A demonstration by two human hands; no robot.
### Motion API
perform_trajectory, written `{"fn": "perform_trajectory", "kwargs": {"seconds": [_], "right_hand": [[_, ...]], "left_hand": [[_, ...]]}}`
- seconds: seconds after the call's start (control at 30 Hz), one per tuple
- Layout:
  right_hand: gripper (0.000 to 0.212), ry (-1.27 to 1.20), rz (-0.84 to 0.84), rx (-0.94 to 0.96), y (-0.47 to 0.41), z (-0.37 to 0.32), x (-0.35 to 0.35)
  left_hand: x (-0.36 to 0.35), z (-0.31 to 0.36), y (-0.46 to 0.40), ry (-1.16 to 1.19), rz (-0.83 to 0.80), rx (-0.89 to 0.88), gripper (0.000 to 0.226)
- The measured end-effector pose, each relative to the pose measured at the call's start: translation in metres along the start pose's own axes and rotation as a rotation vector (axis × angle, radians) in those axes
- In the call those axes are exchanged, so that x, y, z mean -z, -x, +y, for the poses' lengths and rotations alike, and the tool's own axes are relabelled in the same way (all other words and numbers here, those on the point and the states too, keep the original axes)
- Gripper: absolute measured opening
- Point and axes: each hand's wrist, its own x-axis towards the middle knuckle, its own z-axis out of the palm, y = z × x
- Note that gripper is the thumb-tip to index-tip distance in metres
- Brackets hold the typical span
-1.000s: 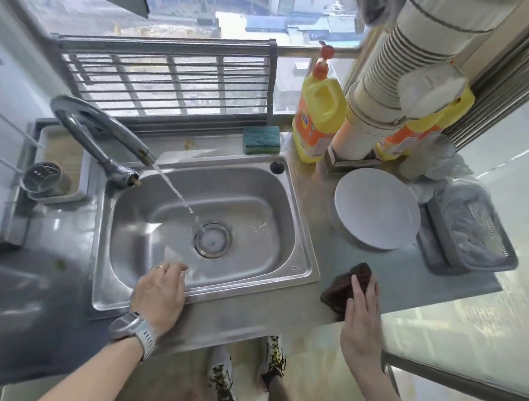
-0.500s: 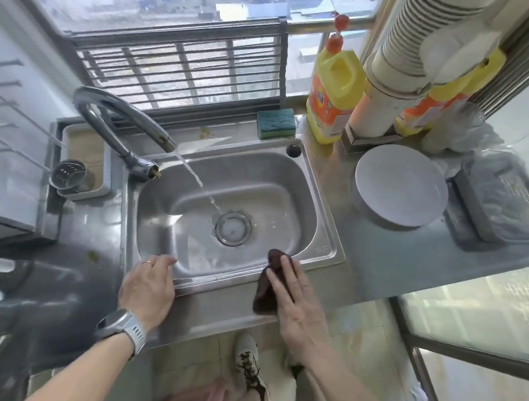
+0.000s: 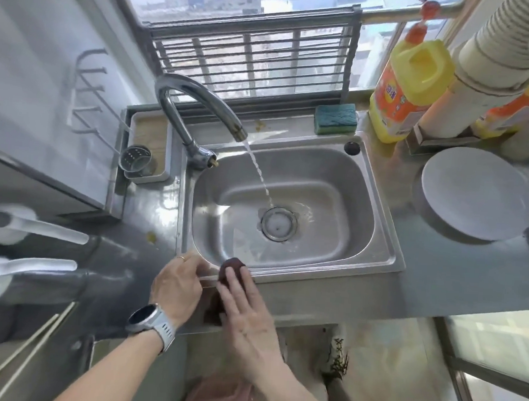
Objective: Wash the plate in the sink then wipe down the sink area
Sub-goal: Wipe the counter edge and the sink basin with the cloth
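Observation:
The steel sink [image 3: 387,248] fills the middle of the view, and water runs from the curved faucet [image 3: 195,103] onto its drain [image 3: 278,224]. A white plate [image 3: 477,193] lies upside down on the counter right of the sink. My right hand [image 3: 244,307] presses a dark brown cloth [image 3: 229,266] flat on the sink's front rim with straight fingers. My left hand [image 3: 176,283], with a ring and a wristwatch, rests on the rim's front left corner, fingers bent over the edge, touching the cloth's left side.
A green-blue sponge [image 3: 335,118] sits behind the sink beside a yellow detergent bottle [image 3: 409,88]. A ribbed white duct [image 3: 495,56] rises at the right. A small steel strainer cup [image 3: 135,158] stands in a tray left of the faucet. White ladles [image 3: 29,226] lie at far left.
My right hand has slid the cloth leftward from the counter right of the sink along the front rim until it meets my left hand. The left hand stayed on the rim.

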Motion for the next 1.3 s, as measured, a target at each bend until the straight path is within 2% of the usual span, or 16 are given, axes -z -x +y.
{"fn": "perform_trajectory", "kwargs": {"seconds": [0.07, 0.17, 0.27, 0.37, 0.47, 0.53, 0.63, 0.73, 0.83, 0.93, 1.0, 1.13, 1.23, 1.3], "right_hand": [[0.053, 0.013, -0.066, 0.085, -0.020, -0.026, -0.024], [0.064, 0.107, -0.097, 0.148, -0.024, -0.010, -0.008], [0.067, 0.185, -0.094, -0.023, -0.002, 0.054, 0.048], [0.057, 0.257, -0.046, -0.252, 0.018, 0.117, 0.099], [0.055, 0.254, -0.013, -0.301, 0.019, 0.118, 0.097], [0.056, 0.219, -0.026, -0.175, 0.010, 0.080, 0.069], [0.056, 0.189, -0.107, 0.137, -0.021, 0.003, 0.004], [0.058, 0.175, -0.166, 0.249, -0.061, -0.061, -0.047], [0.061, 0.228, -0.239, 0.395, -0.066, -0.073, -0.063], [0.061, 0.229, -0.264, 0.584, -0.059, -0.060, -0.057], [0.061, 0.243, -0.271, 0.616, -0.074, -0.055, -0.056], [0.064, 0.203, -0.245, 0.534, -0.138, -0.070, -0.071], [0.068, 0.173, -0.189, 0.265, -0.194, -0.092, -0.082], [0.071, 0.168, -0.183, 0.136, -0.205, -0.098, -0.084]], "left_hand": [[0.003, -0.003, 0.002, 0.047, 0.043, 0.036, 0.028], [0.007, -0.017, 0.003, 0.018, 0.101, 0.058, 0.028], [0.011, -0.034, 0.006, -0.024, 0.142, 0.048, 0.032], [0.016, -0.044, 0.015, -0.036, 0.173, 0.080, 0.035], [0.020, -0.054, 0.023, -0.046, 0.204, 0.125, 0.032], [0.022, -0.064, 0.027, -0.037, 0.194, 0.211, 0.032], [0.019, -0.080, 0.036, -0.009, 0.164, 0.302, 0.034], [0.020, -0.088, 0.041, 0.065, 0.184, 0.293, 0.034], [0.023, -0.094, 0.040, 0.130, 0.230, 0.339, 0.029], [0.028, -0.099, 0.046, 0.145, 0.253, 0.360, 0.035], [0.030, -0.104, 0.047, 0.149, 0.267, 0.383, 0.038], [0.028, -0.111, 0.050, 0.126, 0.331, 0.374, 0.038], [0.023, -0.120, 0.053, 0.138, 0.390, 0.333, 0.050], [0.018, -0.124, 0.054, 0.133, 0.409, 0.329, 0.050]]}}
